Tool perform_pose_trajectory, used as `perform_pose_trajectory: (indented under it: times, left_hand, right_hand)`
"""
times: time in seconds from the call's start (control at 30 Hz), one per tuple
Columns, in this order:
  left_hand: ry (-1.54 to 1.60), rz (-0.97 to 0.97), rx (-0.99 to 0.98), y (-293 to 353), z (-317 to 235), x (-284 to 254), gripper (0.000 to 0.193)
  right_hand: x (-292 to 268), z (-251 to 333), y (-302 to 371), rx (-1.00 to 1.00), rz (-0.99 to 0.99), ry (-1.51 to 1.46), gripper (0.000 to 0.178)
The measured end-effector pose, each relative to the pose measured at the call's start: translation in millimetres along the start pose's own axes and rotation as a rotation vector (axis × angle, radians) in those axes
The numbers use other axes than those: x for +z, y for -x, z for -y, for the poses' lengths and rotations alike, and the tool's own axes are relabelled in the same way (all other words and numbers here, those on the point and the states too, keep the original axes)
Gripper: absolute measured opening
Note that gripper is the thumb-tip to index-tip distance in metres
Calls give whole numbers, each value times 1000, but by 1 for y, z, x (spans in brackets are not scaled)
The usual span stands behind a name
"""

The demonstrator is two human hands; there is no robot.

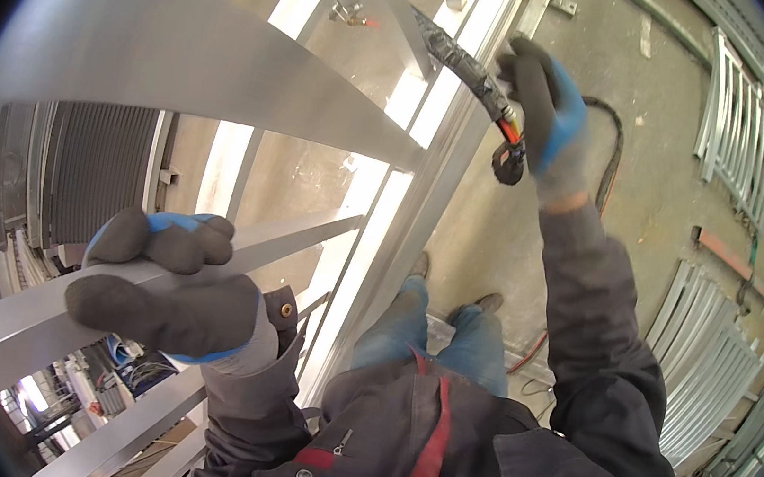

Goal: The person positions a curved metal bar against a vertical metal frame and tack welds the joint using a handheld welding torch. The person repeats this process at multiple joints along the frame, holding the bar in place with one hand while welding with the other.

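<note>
My left hand point(171, 284), in a grey-and-blue work glove, wraps round a flat metal bar point(301, 236) of a large silvery metal frame, thumb and fingers on opposite sides. Farther off to the right, my right hand point(545, 111), gloved alike and slightly blurred, is raised with its fingers stretched out. Close beside it runs a thick cable bundle point(461, 62) wrapped in black tape, with orange and red lines showing near its curled lower end. That bundle lies across the frame's long edge rail point(436, 183); whether the glove touches it is unclear.
A wide metal bar point(204, 55) of the frame crosses the upper left. Slatted metal panels point(712, 346) lie on the concrete floor point(656, 139) at right, near an orange-red beam point(732, 262). A dark hose point(618, 139) trails over the floor behind my right hand.
</note>
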State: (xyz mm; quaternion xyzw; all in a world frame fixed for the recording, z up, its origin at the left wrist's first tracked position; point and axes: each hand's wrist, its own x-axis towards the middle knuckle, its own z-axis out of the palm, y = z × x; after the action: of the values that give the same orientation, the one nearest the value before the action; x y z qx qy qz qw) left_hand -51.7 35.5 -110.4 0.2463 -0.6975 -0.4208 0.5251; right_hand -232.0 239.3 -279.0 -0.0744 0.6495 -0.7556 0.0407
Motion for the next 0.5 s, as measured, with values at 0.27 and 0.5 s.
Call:
perform_pose_trajectory:
  times: [0.27,0.5]
  left_hand:
    - [-14,257,181,0,18,-23,48]
    - [-1,468,480,-19,40,-30,32]
  right_hand:
    - [80,-26,-140,-248,345,643,56]
    - [110,-35,-186,-497,842,1361,33]
